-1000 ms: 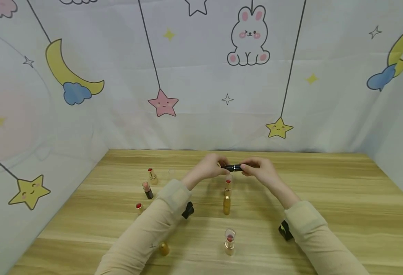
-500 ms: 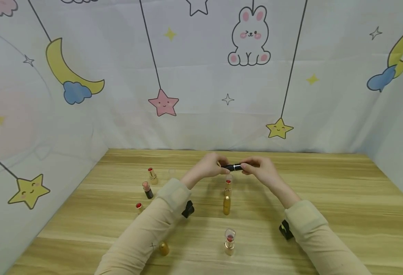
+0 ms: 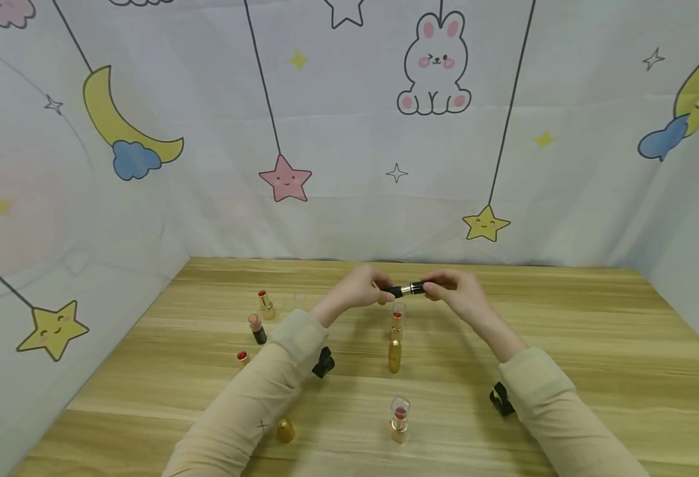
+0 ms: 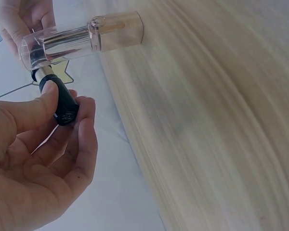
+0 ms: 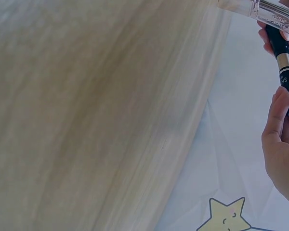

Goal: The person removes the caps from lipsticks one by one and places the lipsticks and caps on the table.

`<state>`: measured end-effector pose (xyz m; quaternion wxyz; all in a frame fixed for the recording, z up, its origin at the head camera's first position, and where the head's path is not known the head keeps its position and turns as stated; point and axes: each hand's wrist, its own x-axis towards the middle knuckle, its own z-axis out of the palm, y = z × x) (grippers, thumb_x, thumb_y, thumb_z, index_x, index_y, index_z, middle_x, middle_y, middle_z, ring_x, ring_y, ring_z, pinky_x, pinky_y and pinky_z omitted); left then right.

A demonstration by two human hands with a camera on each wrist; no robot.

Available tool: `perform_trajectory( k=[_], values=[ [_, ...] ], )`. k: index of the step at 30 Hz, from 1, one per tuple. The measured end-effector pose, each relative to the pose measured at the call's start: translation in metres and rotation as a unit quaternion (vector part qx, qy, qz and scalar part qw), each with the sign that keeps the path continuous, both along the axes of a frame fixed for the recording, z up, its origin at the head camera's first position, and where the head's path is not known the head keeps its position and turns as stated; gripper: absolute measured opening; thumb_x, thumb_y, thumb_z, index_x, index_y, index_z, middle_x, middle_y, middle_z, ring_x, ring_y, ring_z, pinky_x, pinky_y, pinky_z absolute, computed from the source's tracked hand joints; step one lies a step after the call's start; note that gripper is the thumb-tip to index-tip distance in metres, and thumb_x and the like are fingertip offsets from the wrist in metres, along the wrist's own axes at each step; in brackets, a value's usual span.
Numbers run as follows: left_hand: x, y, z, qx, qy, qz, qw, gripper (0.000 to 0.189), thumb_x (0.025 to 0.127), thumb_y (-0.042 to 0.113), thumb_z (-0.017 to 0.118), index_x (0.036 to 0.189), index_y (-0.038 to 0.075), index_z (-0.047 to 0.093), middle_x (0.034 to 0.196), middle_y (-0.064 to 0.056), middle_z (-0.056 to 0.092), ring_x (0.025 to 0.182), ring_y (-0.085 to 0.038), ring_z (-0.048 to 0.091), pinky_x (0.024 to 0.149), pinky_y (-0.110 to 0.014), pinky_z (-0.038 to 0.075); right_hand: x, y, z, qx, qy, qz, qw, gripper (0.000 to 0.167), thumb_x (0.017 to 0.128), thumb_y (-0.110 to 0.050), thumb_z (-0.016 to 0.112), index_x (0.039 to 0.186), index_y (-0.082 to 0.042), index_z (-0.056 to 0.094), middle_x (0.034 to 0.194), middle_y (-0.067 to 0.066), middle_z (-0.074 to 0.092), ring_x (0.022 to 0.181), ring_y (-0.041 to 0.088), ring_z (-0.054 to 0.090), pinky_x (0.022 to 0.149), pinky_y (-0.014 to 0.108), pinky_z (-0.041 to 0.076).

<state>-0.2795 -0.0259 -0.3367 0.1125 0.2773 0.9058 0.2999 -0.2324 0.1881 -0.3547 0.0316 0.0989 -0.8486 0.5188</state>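
Note:
Near the far side of the table, my left hand [image 3: 364, 288] and right hand [image 3: 453, 290] hold a black lipstick tube [image 3: 407, 290] level between them. The left thumb and fingers pinch one black end; the right ones pinch the other. A shiny metal band shows between the two black parts, plain in the right wrist view on the tube [image 5: 284, 60]. Just nearer than the hands stands a clear-capped red lipstick [image 3: 397, 326]. In the left wrist view this lipstick [image 4: 118, 32] overlaps the tube's far part.
A gold tube [image 3: 394, 356] and another clear-capped lipstick [image 3: 399, 424] stand nearer. Uncapped lipsticks, red [image 3: 266, 305], pink [image 3: 257, 329] and red [image 3: 242, 357], stand left, by a faint clear cap [image 3: 299, 300]. A gold cap [image 3: 285, 430] sits beside the left sleeve.
The tube's two black parts have drawn apart, widening the metal band between them. The right hand has shifted slightly right. The standing lipsticks stay put.

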Motion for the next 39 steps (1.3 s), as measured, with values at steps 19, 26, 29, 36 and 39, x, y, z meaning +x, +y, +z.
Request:
perform_trajectory(
  k=[19, 26, 29, 36, 39],
  values=[
    [-0.002, -0.004, -0.005, 0.001, -0.016, 0.016, 0.9997, 0.020, 0.089, 0.014, 0.068, 0.107, 0.006, 0.070, 0.099, -0.009, 0.071, 0.087, -0.018, 0.063, 0.073, -0.029, 0.050, 0.006, 0.014, 0.000, 0.014, -0.013, -0.016, 0.9997, 0.033, 0.096, -0.018, 0.059, 0.122, 0.001, 0.061, 0.113, 0.021, 0.068, 0.088, 0.007, 0.067, 0.091, 0.044, 0.052],
    [-0.002, -0.005, -0.008, -0.004, -0.012, 0.018, 0.9998, 0.017, 0.088, 0.015, 0.069, 0.104, 0.008, 0.071, 0.100, -0.008, 0.071, 0.090, -0.019, 0.063, 0.077, -0.031, 0.050, 0.007, 0.017, -0.003, 0.012, -0.007, -0.015, 0.9998, 0.030, 0.095, -0.016, 0.060, 0.119, 0.002, 0.063, 0.110, 0.021, 0.069, 0.084, 0.004, 0.066, 0.089, 0.046, 0.052],
    [-0.002, -0.005, -0.008, 0.002, -0.016, 0.019, 0.9997, 0.018, 0.088, 0.014, 0.069, 0.105, 0.007, 0.070, 0.099, -0.008, 0.071, 0.090, -0.019, 0.063, 0.075, -0.029, 0.051, 0.007, 0.018, -0.003, 0.017, -0.006, -0.017, 0.9997, 0.029, 0.094, -0.015, 0.060, 0.118, 0.001, 0.063, 0.109, 0.021, 0.069, 0.083, 0.006, 0.067, 0.088, 0.046, 0.053],
    [-0.001, -0.006, -0.011, 0.008, -0.026, 0.026, 0.9993, 0.018, 0.088, 0.013, 0.069, 0.105, 0.006, 0.069, 0.097, -0.010, 0.071, 0.083, -0.018, 0.064, 0.067, -0.025, 0.052, 0.007, 0.020, -0.007, 0.033, -0.008, -0.019, 0.9992, 0.029, 0.095, -0.018, 0.060, 0.119, -0.001, 0.063, 0.109, 0.020, 0.069, 0.094, 0.029, 0.069, 0.088, 0.048, 0.052],
    [-0.002, -0.006, -0.012, 0.011, -0.033, 0.029, 0.9990, 0.017, 0.088, 0.012, 0.069, 0.104, 0.006, 0.069, 0.095, -0.012, 0.071, 0.080, -0.017, 0.064, 0.066, -0.025, 0.052, 0.006, 0.020, -0.009, 0.040, -0.004, -0.022, 0.9989, 0.029, 0.095, -0.017, 0.060, 0.118, 0.001, 0.063, 0.108, 0.021, 0.069, 0.094, 0.031, 0.069, 0.087, 0.048, 0.052]
  ],
)
